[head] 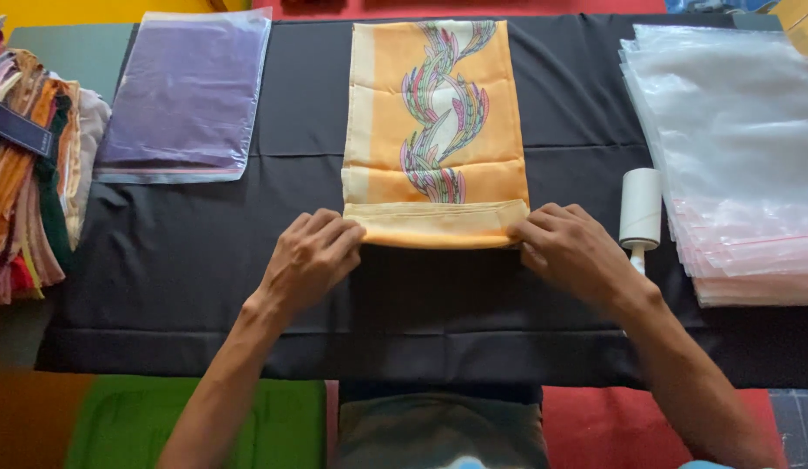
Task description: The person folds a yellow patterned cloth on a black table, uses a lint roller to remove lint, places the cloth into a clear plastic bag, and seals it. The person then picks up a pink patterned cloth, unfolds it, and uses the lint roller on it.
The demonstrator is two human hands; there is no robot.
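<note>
Orange scarf [434,130], folded, with a wavy feather pattern, lying lengthwise at the middle of a black cloth [178,260]; left hand [310,258] and right hand [567,247] each pinch a near corner of its folded hem. To the left, a bagged purple cloth [185,95] and a pile of mixed fabrics [30,165]. To the right, a white lint roller [640,208] beside a stack of clear bags [738,148].
</note>
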